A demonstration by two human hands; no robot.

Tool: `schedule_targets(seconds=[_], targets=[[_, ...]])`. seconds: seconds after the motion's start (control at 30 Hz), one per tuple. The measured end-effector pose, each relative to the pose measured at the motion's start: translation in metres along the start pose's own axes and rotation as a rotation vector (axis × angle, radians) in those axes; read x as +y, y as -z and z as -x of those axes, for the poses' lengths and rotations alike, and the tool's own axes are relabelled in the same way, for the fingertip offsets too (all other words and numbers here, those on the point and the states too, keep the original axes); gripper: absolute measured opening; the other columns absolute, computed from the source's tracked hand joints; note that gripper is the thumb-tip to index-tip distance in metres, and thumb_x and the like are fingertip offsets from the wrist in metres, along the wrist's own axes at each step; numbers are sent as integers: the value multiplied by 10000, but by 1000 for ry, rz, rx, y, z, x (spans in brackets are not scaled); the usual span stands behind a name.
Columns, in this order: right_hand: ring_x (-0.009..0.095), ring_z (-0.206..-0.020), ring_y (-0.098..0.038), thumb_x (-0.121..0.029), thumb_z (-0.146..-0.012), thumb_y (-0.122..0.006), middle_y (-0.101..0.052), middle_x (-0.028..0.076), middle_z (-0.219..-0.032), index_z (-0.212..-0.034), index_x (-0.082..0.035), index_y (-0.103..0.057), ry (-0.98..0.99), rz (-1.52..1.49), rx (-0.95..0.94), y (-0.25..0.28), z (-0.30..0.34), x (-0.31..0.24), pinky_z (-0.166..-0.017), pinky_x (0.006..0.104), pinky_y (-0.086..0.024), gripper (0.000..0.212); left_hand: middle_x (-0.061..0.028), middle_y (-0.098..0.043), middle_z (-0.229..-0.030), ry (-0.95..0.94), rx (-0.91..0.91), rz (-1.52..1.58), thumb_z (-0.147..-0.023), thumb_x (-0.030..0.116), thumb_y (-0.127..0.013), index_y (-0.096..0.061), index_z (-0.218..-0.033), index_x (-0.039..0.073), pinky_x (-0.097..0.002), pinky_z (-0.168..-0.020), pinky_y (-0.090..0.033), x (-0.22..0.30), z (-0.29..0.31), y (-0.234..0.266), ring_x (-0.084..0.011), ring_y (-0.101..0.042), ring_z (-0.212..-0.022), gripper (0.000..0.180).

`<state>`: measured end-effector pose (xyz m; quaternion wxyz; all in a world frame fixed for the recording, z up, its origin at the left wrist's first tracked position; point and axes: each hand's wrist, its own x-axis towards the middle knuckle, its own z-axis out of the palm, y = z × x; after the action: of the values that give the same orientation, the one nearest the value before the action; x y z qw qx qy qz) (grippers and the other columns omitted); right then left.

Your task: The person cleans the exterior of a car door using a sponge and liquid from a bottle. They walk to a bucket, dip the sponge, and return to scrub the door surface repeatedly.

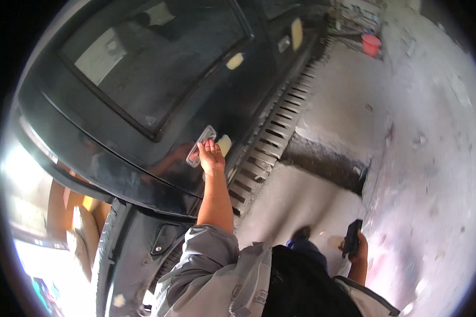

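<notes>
My left hand reaches forward to the dark car door, its fingers stretched out and resting at the clear-and-silver door handle recess. Just right of the fingers is a pale yellow filler patch on the paintwork. Down by my right side, my right hand is closed around a black rectangular block; its exact kind does not show. Farther along the car are a second pale patch and a larger one.
A slotted drain grate runs along the car's side. Beyond it the concrete floor has a dark sunken gap. A red bucket stands far off by a rough pale wall. The car's open rear section lies at lower left.
</notes>
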<state>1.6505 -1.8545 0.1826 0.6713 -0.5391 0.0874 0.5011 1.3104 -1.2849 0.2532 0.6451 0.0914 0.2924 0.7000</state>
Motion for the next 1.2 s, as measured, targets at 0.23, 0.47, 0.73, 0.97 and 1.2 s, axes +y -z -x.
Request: schedule_targets(seconds=[0.23, 0.47, 0.73, 0.97, 1.2], targets=[[276, -605, -655, -456, -939, -620, -632, 118, -796, -1109, -91, -558, -10, 231, 18, -26, -64, -134, -545, 469, -592, 407, -63, -575, -1338, -155, 107, 48, -924, 549, -683, -473, -1363, 109, -395, -1080, -365, -18, -3, -9, -238, -525, -1280, 655], [301, -650, -645, -584, -910, -585, -664, 111, -845, -1108, -89, -621, -114, 293, -37, -58, -164, -206, -698, 554, -523, 534, -57, -599, -1152, -317, 139, 229, -926, 497, -709, -462, -1292, 159, -443, -1043, -401, -39, -10, -19, -238, -548, -1117, 557], [288, -837, -649, -583, -922, -582, -670, 77, -942, -1103, -133, -634, -183, 495, -293, -140, -235, -260, -750, 555, -529, 488, -78, -596, -889, -455, 466, 148, -982, 514, -619, -510, -1144, 59, -317, -663, -456, -45, 22, -68, -181, -551, -739, 495], [281, -799, -667, -559, -926, -596, -674, 73, -877, -1011, -125, -652, -258, 679, -544, -202, -299, -295, -675, 541, -560, 446, -48, -584, -850, -423, 430, 157, -1042, 396, -559, -538, -1052, 62, -270, -583, -405, -96, 99, -94, -127, -517, -699, 335], [314, -769, -663, -559, -890, -648, -663, 94, -868, -1009, -114, -651, -336, 853, -507, -237, -349, -314, -649, 565, -551, 460, -99, -685, -930, -260, 212, -498, -1032, 245, -575, -627, -1082, -11, -318, -736, -548, -85, 275, -52, -177, -661, -805, 266]])
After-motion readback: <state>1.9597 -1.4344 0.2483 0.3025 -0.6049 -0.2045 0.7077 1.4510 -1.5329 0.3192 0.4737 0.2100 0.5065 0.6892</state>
